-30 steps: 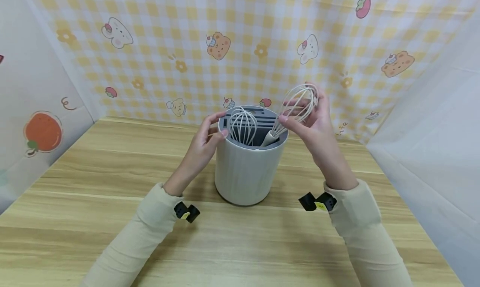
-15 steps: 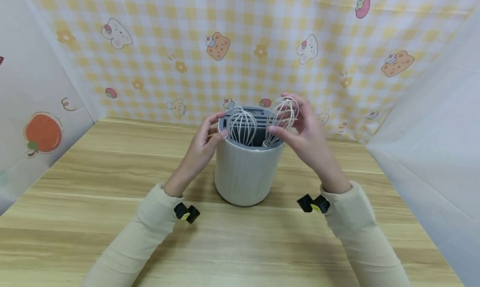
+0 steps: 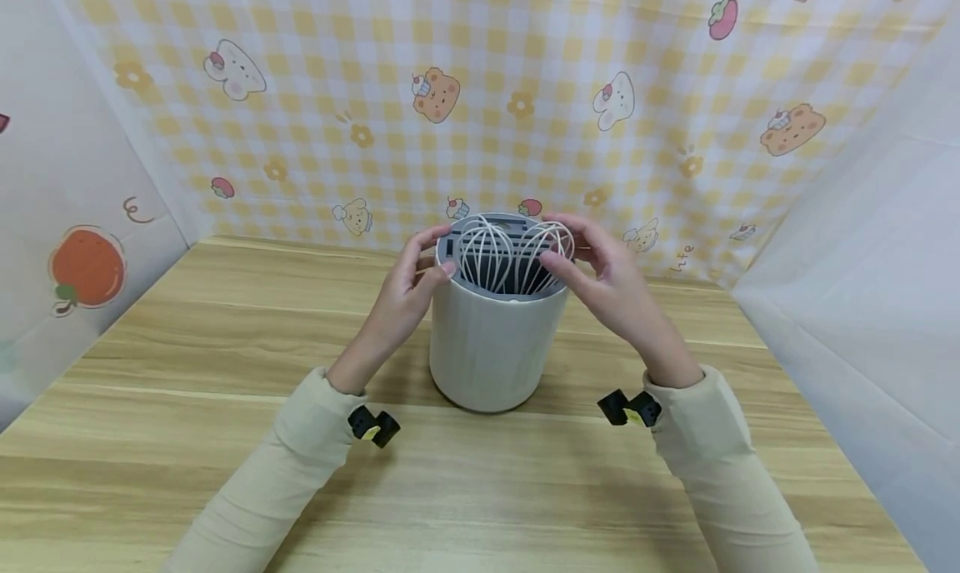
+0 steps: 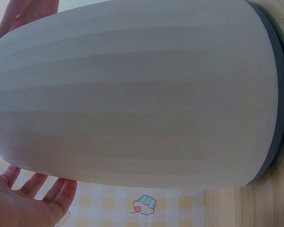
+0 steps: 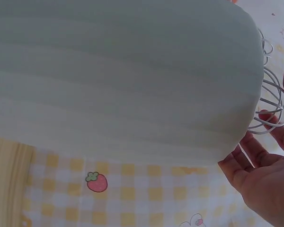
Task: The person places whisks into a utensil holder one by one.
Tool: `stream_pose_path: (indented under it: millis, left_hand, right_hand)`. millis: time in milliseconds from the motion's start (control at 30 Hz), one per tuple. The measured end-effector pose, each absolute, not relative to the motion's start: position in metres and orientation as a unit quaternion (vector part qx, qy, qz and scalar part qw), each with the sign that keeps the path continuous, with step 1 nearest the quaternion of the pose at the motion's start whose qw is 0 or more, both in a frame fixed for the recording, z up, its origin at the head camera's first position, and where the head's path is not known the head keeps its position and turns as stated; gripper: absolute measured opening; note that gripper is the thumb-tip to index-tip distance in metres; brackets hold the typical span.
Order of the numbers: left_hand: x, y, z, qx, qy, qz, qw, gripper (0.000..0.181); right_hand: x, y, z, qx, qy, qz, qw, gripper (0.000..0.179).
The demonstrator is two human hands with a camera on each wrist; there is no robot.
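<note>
A round white utensil holder [image 3: 495,348] with a grey slotted top stands upright on the table. Two white wire whisks stand heads-up in its open front compartment, their handles hidden inside. My left hand [image 3: 408,286] holds the holder's left side at the rim, thumb in front and fingers farther back. At the right, my right hand [image 3: 611,286] has thumb and forefinger about the wire head of the right whisk [image 3: 534,265]; its other fingers touch the holder's side in the right wrist view. Beside it is the left whisk [image 3: 483,252], which neither hand plainly holds.
The wood-grain table [image 3: 480,490] extends around the holder. A yellow checked cloth [image 3: 480,98] with cartoon prints hangs close behind it. White cloth sides [image 3: 862,248] flank the table. Long narrow slots [image 3: 487,241] cross the holder's top behind the whisks.
My right hand has moved left and down, lowering the right whisk from a tilt outside the rim into the front compartment. My left hand and the holder have stayed in place.
</note>
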State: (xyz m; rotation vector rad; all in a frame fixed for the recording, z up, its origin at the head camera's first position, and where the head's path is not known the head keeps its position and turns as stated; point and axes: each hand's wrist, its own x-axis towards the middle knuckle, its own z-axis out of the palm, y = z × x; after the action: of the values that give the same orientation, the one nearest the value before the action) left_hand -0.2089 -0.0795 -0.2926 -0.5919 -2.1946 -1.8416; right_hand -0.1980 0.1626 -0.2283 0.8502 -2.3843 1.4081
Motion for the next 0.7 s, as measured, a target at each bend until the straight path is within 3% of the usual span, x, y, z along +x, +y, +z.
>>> stream_pose_path:
  millis: [433, 700]
  left_hand:
    - [-0.21, -0.0802, -0.2931, -0.199, -0.749, -0.624, 0.104, 0.051]
    - [-0.2075, -0.0868, -0.2882, -0.202, -0.769, -0.603, 0.068, 0.05]
  right_hand:
    - [-0.1969, 0.1641, -0.2283, 0.285, -0.825, 0.472, 0.124, 0.039]
    - [-0.1919, 0.1677, -0.2298, 0.272, -0.824, 0.479, 0.135, 0.04]
